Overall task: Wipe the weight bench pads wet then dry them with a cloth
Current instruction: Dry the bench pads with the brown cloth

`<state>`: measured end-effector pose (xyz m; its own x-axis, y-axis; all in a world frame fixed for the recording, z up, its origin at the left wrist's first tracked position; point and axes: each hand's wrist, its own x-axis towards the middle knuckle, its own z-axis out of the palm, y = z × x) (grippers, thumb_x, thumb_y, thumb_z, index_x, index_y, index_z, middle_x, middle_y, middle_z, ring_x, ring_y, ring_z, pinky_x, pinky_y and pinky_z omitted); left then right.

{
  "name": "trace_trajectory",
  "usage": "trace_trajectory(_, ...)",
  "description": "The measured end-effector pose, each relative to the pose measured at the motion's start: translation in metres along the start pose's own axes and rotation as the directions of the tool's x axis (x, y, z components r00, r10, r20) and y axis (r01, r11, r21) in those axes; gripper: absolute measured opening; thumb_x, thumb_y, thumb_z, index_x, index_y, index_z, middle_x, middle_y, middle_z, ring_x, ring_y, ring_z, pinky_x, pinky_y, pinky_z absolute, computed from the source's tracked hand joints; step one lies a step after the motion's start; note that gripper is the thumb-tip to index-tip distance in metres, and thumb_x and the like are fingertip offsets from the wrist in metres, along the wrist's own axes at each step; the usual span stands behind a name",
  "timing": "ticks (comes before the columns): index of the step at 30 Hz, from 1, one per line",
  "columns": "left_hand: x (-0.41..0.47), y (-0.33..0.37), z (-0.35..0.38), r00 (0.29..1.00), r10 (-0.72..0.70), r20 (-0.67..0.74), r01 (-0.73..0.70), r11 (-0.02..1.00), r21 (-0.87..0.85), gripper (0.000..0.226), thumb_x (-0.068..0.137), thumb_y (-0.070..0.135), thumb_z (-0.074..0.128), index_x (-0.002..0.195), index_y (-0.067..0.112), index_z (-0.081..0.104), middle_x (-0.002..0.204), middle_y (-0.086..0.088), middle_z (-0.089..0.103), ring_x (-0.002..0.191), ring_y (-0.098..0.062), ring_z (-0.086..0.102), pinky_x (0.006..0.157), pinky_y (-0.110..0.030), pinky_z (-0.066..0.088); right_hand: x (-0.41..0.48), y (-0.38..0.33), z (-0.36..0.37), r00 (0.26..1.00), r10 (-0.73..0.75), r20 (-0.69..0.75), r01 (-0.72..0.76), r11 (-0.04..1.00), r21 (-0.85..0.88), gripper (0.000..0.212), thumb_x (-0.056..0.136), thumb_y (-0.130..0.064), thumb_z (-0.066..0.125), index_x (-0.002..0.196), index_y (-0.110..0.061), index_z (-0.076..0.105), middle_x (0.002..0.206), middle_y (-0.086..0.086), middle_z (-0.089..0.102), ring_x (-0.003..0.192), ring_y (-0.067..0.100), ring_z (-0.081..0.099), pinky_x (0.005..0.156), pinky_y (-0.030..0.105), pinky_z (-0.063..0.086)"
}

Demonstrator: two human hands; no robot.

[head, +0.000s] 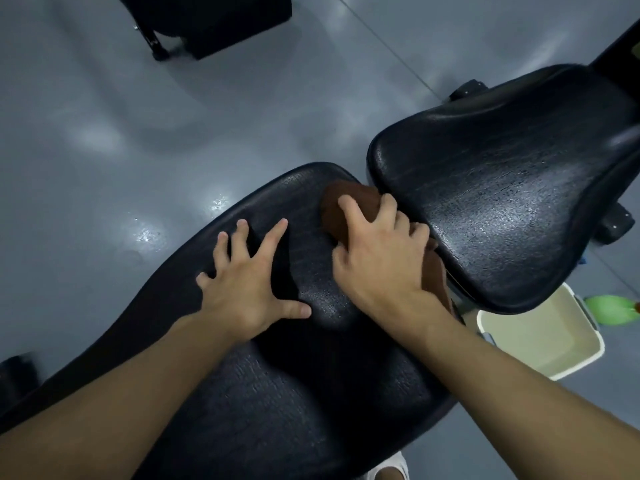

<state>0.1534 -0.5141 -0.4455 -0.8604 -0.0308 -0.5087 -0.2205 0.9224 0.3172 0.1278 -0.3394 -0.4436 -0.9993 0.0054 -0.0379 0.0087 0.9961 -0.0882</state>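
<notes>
Head view. Two pads are upholstered in black vinyl with a fine crackled grain and rounded, rolled edges. The long black tapered bench pad (277, 393) runs from the lower frame towards the centre. The broader black seat pad (502, 188) sits beyond it at upper right, with a narrow gap between them. Both surfaces show a dull sheen under the light.

A crumpled brown cloth (349, 206), soft and matte, lies on the far end of the long pad, right against the gap. A strip of it trails back along the pad's right edge under the wrist.

The left hand (249, 289) rests on the long pad with fingers splayed wide and bent, fingertips on the vinyl, holding nothing. The right hand (377, 258) is on top of the cloth, fingers curled over the bunched fabric and gripping it against the pad.

A cream square plastic bucket (540, 341) stands on the floor beside the long pad and below the seat pad's near edge. A green object (609, 308) lies just beyond it (too blurred to identify). The glossy grey floor (138, 133) carries light reflections. Black equipment (214, 22) stands at the top edge.
</notes>
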Motion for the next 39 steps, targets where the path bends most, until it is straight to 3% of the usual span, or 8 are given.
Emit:
trace_trajectory(3, 0.0, -0.022, -0.009, 0.998, -0.049, -0.033, 0.048, 0.999, -0.023, 0.129, 0.057, 0.063, 0.084, 0.147, 0.056, -0.008, 0.162, 0.008, -0.011, 0.15, -0.024, -0.007, 0.107, -0.072, 0.021, -0.011, 0.022, -0.001, 0.994, -0.109, 0.019, 0.109, 0.994, -0.02, 0.067, 0.079, -0.043, 0.057, 0.142, -0.034, 0.036, 0.143, 0.026, 0.04, 0.113, 0.043, 0.053, 0.095, 0.055, 0.037)
trace_trajectory(9, 0.003, -0.028, 0.004, 0.993, -0.117, -0.014, 0.115, 0.988, -0.103, 0.128, 0.066, 0.053, 0.084, 0.145, 0.057, -0.017, 0.159, 0.009, -0.03, 0.147, -0.024, -0.026, 0.106, -0.078, 0.011, 0.003, -0.01, 0.01, 0.998, 0.019, -0.061, -0.023, 0.998, -0.059, 0.062, 0.076, -0.046, 0.051, 0.134, -0.027, 0.041, 0.131, 0.029, 0.047, 0.101, 0.045, 0.052, 0.086, 0.056, 0.036)
trace_trajectory(13, 0.006, -0.033, 0.01, 0.992, -0.11, -0.063, 0.102, 0.988, -0.115, 0.127, 0.064, 0.056, 0.083, 0.143, 0.059, -0.016, 0.16, 0.011, -0.027, 0.147, -0.021, -0.026, 0.106, -0.078, 0.012, 0.047, -0.034, 0.016, 0.989, -0.057, -0.137, 0.049, 0.997, -0.06, 0.055, 0.082, -0.054, 0.046, 0.13, -0.028, 0.044, 0.12, 0.024, 0.051, 0.097, 0.043, 0.053, 0.086, 0.056, 0.035)
trace_trajectory(19, 0.0, -0.047, -0.001, 0.994, -0.08, -0.075, 0.074, 0.993, -0.088, 0.125, 0.059, 0.069, 0.078, 0.146, 0.058, -0.011, 0.161, 0.013, -0.016, 0.15, -0.019, -0.012, 0.106, -0.071, 0.02, 0.097, -0.029, 0.007, 0.919, -0.394, -0.012, 0.392, 0.916, -0.081, 0.05, 0.092, -0.061, 0.036, 0.135, -0.036, 0.042, 0.109, 0.013, 0.056, 0.094, 0.039, 0.058, 0.088, 0.053, 0.04)
trace_trajectory(23, -0.014, -0.072, 0.002, 0.965, -0.243, -0.101, 0.224, 0.96, -0.17, 0.123, 0.061, 0.069, 0.077, 0.148, 0.054, -0.008, 0.162, 0.004, -0.009, 0.15, -0.024, -0.005, 0.106, -0.073, 0.021, 0.095, -0.013, 0.001, 0.93, -0.366, -0.009, 0.366, 0.93, -0.028, 0.052, 0.094, -0.061, 0.033, 0.137, -0.034, 0.039, 0.11, 0.017, 0.059, 0.093, 0.041, 0.06, 0.091, 0.049, 0.042)
trace_trajectory(27, -0.012, -0.076, 0.011, 0.964, -0.25, -0.092, 0.227, 0.952, -0.204, 0.121, 0.066, 0.064, 0.078, 0.149, 0.051, -0.01, 0.163, 0.005, -0.015, 0.15, -0.023, -0.015, 0.108, -0.075, 0.016, 0.109, -0.048, 0.006, 0.963, -0.26, 0.071, 0.258, 0.965, 0.038, 0.057, 0.089, -0.072, 0.023, 0.12, -0.036, 0.054, 0.112, 0.013, 0.059, 0.101, 0.04, 0.059, 0.095, 0.053, 0.036)
trace_trajectory(35, -0.016, -0.086, 0.007, 0.972, -0.212, -0.096, 0.183, 0.951, -0.248, 0.12, 0.064, 0.068, 0.077, 0.151, 0.047, -0.003, 0.163, 0.009, -0.011, 0.151, -0.019, -0.008, 0.112, -0.071, 0.016, 0.099, -0.102, 0.016, 0.779, -0.598, 0.188, 0.62, 0.779, -0.093, 0.052, 0.094, -0.066, 0.019, 0.126, -0.04, 0.05, 0.119, 0.004, 0.062, 0.109, 0.032, 0.058, 0.101, 0.057, 0.025)
trace_trajectory(39, -0.033, -0.117, 0.007, 0.968, -0.231, -0.093, 0.212, 0.961, -0.177, 0.117, 0.063, 0.073, 0.073, 0.15, 0.049, -0.001, 0.162, 0.006, -0.002, 0.15, -0.022, 0.004, 0.111, -0.066, 0.025, 0.114, -0.068, 0.009, 0.852, -0.492, 0.176, 0.508, 0.86, -0.053, 0.049, 0.092, -0.068, 0.024, 0.128, -0.042, 0.045, 0.122, 0.004, 0.061, 0.112, 0.036, 0.054, 0.095, 0.058, 0.036)
